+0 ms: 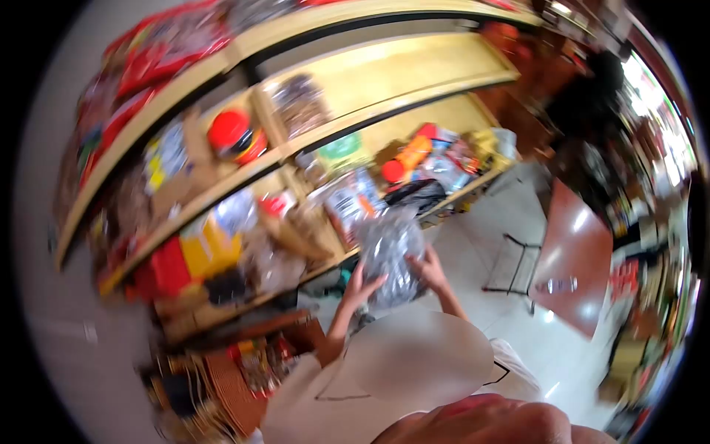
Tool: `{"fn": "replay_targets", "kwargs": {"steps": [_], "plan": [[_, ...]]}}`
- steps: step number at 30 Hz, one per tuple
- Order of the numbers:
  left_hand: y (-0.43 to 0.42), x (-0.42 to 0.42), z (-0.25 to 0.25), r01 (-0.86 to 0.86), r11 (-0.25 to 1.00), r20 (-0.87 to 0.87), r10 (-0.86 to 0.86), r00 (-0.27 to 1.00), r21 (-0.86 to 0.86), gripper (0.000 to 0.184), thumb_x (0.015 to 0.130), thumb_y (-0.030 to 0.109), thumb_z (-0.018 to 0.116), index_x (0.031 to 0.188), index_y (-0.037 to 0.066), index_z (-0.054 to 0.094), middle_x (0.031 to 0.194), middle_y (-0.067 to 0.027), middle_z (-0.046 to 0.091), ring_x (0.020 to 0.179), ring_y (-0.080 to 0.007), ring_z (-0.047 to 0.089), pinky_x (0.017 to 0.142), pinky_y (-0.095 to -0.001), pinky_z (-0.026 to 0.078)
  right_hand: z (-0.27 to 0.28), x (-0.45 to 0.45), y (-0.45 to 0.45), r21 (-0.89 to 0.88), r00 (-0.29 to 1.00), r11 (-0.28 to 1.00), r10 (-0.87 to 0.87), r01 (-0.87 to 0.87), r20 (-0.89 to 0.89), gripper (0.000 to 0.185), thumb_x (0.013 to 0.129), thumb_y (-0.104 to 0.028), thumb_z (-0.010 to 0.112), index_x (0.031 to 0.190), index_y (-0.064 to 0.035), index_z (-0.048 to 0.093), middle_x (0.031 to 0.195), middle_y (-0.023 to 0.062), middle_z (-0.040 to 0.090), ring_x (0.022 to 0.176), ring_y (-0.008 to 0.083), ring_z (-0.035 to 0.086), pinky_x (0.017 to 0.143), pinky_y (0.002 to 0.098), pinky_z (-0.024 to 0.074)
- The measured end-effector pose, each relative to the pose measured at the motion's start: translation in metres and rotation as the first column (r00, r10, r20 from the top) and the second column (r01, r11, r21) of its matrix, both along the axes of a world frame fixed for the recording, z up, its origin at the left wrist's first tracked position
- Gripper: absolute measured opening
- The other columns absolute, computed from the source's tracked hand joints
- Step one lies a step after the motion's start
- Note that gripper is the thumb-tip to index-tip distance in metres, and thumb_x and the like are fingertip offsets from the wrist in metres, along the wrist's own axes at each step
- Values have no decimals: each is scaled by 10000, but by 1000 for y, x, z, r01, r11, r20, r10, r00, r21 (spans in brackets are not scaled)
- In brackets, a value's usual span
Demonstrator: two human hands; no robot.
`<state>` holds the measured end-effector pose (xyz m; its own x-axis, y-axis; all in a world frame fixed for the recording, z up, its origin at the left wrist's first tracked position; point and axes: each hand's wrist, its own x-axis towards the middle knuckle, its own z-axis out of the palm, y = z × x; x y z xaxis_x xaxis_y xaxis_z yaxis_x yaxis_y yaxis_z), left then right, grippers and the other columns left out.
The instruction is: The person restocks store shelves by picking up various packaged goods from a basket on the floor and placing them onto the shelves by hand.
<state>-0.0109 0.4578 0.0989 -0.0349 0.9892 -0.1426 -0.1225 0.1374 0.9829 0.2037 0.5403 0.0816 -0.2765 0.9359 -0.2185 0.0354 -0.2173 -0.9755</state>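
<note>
A shiny grey plastic bag (392,251), its contents too blurred to tell, is held up in front of the shelf edge. My left hand (360,287) grips its left side, and my right hand (427,269) grips the right side. Just behind the bag, the lower wooden shelf (473,194) bears a black plastic bag (416,194), a flat printed packet (346,207) and an orange bottle with a red cap (408,159).
Upper shelves hold red packets (174,48) and a red-lidded jar (233,132). Below left are a woven basket (229,392) and packets. A reddish-brown table (573,255) stands at the right beside a dark metal stool frame (514,274), with stocked shelves beyond.
</note>
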Motion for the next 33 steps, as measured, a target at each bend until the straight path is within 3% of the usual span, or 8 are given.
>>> {"fn": "replay_targets", "kwargs": {"steps": [8, 12, 16, 23, 26, 29, 32, 33], "plan": [[223, -168, 166, -187, 943, -309, 271, 912, 277, 1148, 709, 634, 722, 1533, 105, 121, 1558, -226, 172, 1438, -362, 208, 1152, -494, 276, 181, -193, 266, 324, 990, 944, 105, -68, -99, 642, 889, -170, 670, 1433, -34, 356, 1014, 84, 677, 732, 87, 574, 583, 217, 443], [330, -252, 141, -287, 839, -520, 519, 678, 462, 1010, 781, 326, 748, 1535, 103, 114, 1514, -267, 270, 1394, -386, 309, 1104, -405, 342, 171, -279, 362, 451, 986, 882, 165, -137, -24, 818, 885, -275, 691, 1516, -65, 214, 1072, 107, 687, 863, 145, 627, 707, 286, 503], [332, -272, 78, -231, 861, -737, 507, 447, 452, 747, 792, 192, 680, 1461, 118, 356, 1488, -213, 336, 1334, -386, 388, 1083, -424, 365, 118, -307, 343, 581, 839, 695, 60, -424, 541, 710, 828, -327, 733, 1440, -134, 429, 1330, 205, 548, 1168, 339, 571, 987, 383, 453], [119, -198, -6, -257, 756, -494, 606, 624, 602, 441, 905, 109, 581, 1318, -10, 486, 1262, -207, 557, 1210, -370, 497, 1021, -426, 398, 6, -204, 169, 769, 897, 582, -145, -263, 417, 415, 863, -142, 636, 1224, 26, 522, 1239, 256, 526, 1170, 426, 495, 990, 458, 415], [-42, -147, -156, -389, 887, -655, 450, 607, 250, 413, 861, 165, 628, 1235, 10, 544, 1218, -199, 576, 1137, -375, 540, 997, -439, 414, -96, -97, 55, 351, 778, 844, 117, -405, 617, 444, 827, -168, 661, 1244, -41, 577, 1223, 219, 586, 1162, 394, 534, 962, 435, 442], [-247, -71, -299, -700, 704, -819, 329, 470, -119, 452, 797, 243, 670, 1187, 35, 578, 1148, -189, 613, 1066, -398, 577, 905, -475, 469, -228, 30, -19, 77, 732, 886, 326, -458, 598, 382, 856, -219, 647, 1199, -52, 625, 1020, 125, 695, 918, 295, 671, 754, 375, 529], [-384, -11, -286, -865, 282, -824, 285, 489, -416, 231, 807, 240, 617, 887, 29, 666, 905, -189, 682, 868, -412, 629, 764, -513, 506, -276, 89, -50, -297, 756, 863, 503, -409, 418, 364, 889, -264, 613, 1180, -46, 616, 987, 91, 696, 800, 207, 682, 569, 288, 503], [-433, 4, -293, -782, 509, -932, -166, 322, -361, 207, 825, 222, 580, 817, 29, 656, 866, -194, 680, 839, -390, 640, 697, -500, 503, -272, 88, -71, -470, 782, 832, 493, -296, 380, 362, 896, -277, 604, 1173, -44, 612, 974, 83, 696, 762, 184, 681, 518, 262, 484]]}}
